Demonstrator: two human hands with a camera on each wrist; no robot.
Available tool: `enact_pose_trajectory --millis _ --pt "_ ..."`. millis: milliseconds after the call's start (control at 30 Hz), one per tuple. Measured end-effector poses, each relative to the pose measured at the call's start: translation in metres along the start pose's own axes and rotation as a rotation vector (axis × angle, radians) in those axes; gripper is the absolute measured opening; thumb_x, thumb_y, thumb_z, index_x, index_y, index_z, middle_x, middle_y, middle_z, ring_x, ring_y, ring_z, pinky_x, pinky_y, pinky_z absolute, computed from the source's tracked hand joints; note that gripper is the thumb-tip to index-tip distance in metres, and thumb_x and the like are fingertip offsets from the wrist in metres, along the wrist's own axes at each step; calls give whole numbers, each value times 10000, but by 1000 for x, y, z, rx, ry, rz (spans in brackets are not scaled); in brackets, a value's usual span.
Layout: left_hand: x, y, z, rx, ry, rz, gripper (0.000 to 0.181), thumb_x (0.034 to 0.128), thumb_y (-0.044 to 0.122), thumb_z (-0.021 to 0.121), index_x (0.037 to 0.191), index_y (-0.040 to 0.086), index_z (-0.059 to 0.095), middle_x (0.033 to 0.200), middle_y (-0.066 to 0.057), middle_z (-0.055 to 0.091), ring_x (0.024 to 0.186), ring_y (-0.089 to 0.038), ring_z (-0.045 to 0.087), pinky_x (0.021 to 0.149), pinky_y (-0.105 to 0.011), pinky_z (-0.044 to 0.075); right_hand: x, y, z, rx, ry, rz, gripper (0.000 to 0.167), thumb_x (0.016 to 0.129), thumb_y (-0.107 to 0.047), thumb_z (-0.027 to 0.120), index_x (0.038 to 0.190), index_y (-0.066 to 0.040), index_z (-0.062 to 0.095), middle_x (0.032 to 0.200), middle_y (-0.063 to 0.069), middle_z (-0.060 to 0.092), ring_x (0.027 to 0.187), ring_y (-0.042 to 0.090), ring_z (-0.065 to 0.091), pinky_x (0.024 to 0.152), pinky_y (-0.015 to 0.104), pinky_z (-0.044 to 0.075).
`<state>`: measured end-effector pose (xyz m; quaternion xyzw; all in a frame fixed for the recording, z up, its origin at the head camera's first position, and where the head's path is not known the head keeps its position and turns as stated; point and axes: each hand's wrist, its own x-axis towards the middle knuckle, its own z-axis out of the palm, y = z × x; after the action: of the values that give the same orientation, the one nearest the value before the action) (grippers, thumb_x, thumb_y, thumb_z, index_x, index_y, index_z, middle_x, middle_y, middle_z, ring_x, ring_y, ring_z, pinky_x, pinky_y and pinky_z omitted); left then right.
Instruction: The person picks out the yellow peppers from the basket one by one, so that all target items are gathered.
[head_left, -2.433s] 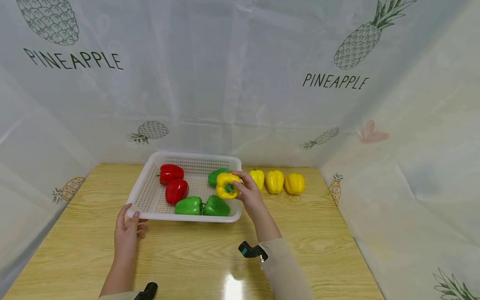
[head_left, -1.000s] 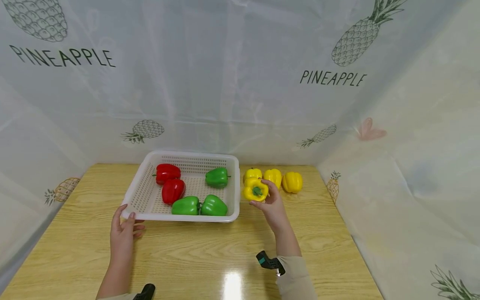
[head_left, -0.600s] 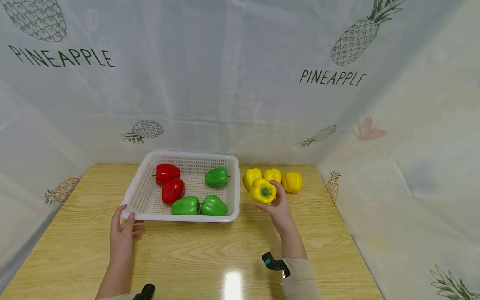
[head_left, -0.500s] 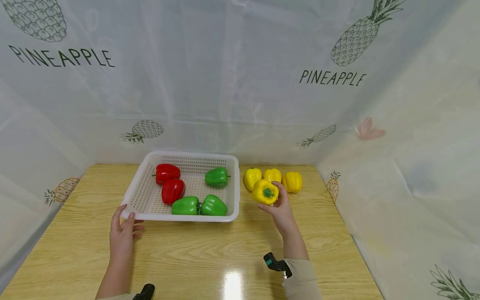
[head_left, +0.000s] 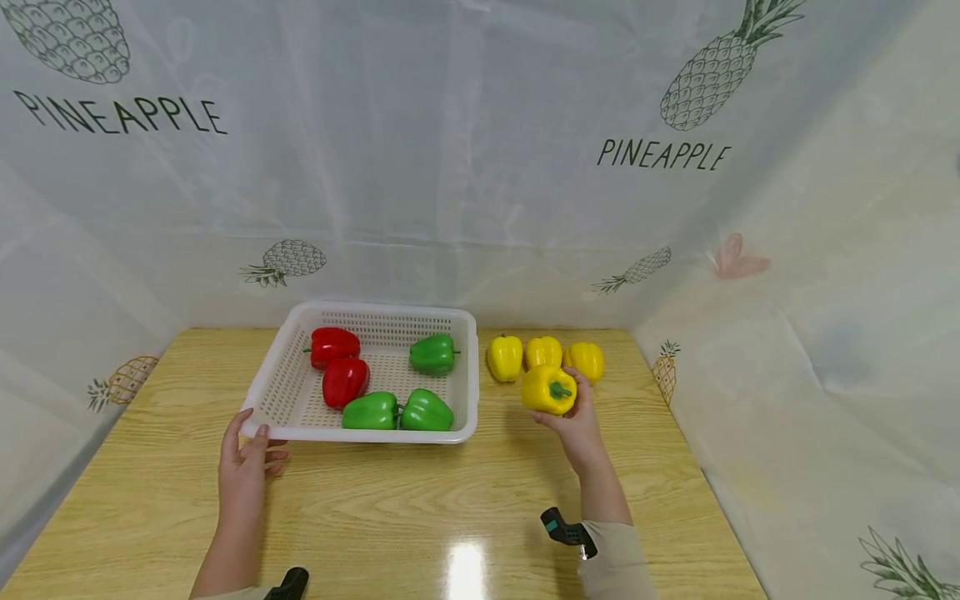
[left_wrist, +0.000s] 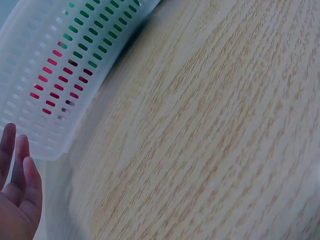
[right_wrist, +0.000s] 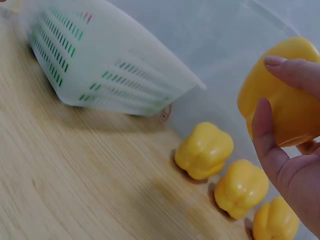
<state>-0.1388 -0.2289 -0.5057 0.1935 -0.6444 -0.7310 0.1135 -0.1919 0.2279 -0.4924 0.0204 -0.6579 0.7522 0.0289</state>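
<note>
My right hand (head_left: 581, 429) grips a yellow bell pepper (head_left: 545, 389) above the table, its green stem turned toward the lower right. In the right wrist view, the thumb and fingers curl round this pepper (right_wrist: 285, 95). Three more yellow bell peppers stand in a row behind it, among them the left one (head_left: 505, 358) and the right one (head_left: 585, 362). My left hand (head_left: 243, 467) holds the near left corner of a white plastic basket (head_left: 360, 434), with some fingers spread below the rim. Inside lie two red peppers (head_left: 346, 383) and three green ones (head_left: 432, 355).
The wooden table (head_left: 390, 517) ends at a hanging sheet (head_left: 390, 183) printed with pineapples, which also runs along both sides. Black wrist cameras (head_left: 567, 532) sit on both forearms. Light glares off the tabletop near the front.
My right hand has carried the yellow bell pepper from over the basket to the right, in front of the row of yellow peppers. My left hand has stayed at the basket corner.
</note>
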Motion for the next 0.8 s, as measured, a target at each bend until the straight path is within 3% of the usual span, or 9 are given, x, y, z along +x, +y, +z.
enact_pose_trajectory --millis 400,567,800 --pt "0 -2 -1 0 7 20 432 1031 209 506 1443 227 378 781 65 693 656 -93 646 591 -194 514 -1 -2 -26 -1 7 41 827 887 43 674 1496 -235 190 1344 106 364 945 210 540 693 285 517" --pt "2 -3 -1 -9 12 10 433 1029 207 511 1441 227 380 777 62 692 652 -94 645 587 -195 514 -1 -4 -35 -8 -13 68 794 919 -3 650 1519 -257 196 1380 130 341 956 202 569 713 299 537" --pt "9 -13 -4 -9 14 0 443 1027 221 513 1446 254 371 787 52 692 658 -103 646 582 -198 515 1 -1 -48 9 -48 84 779 926 -2 640 1532 -201 194 1452 138 251 1079 210 581 798 424 557"
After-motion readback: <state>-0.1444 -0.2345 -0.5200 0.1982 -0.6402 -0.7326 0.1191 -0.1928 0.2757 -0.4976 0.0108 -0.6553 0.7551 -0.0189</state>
